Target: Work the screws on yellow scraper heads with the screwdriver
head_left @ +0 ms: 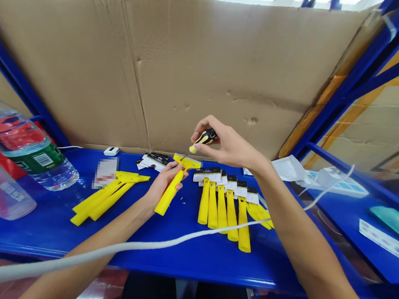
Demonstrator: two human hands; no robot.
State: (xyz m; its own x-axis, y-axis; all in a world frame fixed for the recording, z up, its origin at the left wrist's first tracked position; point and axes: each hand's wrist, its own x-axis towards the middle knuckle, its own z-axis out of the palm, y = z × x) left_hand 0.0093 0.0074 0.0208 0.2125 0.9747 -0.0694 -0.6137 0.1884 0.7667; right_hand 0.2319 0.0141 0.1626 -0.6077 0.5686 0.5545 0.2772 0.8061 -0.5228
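Clock set on the workpiece, 12 facing the cardboard wall [225,82].

We're holding a yellow T-shaped tool [168,194] mid-bench, handle slanting to 7, head at 12-1. Our left hand [162,183] is wrapping it just below the head. Our right hand [225,144], up at 1-2, is pinching a black-and-yellow screwdriver [204,139], its shaft pointing down to the head.

Step, as we're reading it: driving a small fastener into the head. Tip contact is too fine to tell. Next move probably calls for seating the tip, lining up the shaft and bracing the head against twist. Slipping off looks like the main risk.

Tiny pale bits [183,201] are lying at 5; could be screws, we're not calling it.

At 3-5 we're seeing a row of yellow handles [230,216] with printed cards [211,173] at their upper ends. More yellow tools [107,200] are piling loosely at 8. A card stack [153,161] is sitting at 11.

Containers: clear bottle [40,155] at 9, green label, apparently holding clear liquid; we're not making out the fill level. Clear plastic cup [0,196] at 8-9 is showing red, inside or through the wall, can't tell.

White cable [146,246] is crossing low, at 6, over the blue bench [183,263] in our view.
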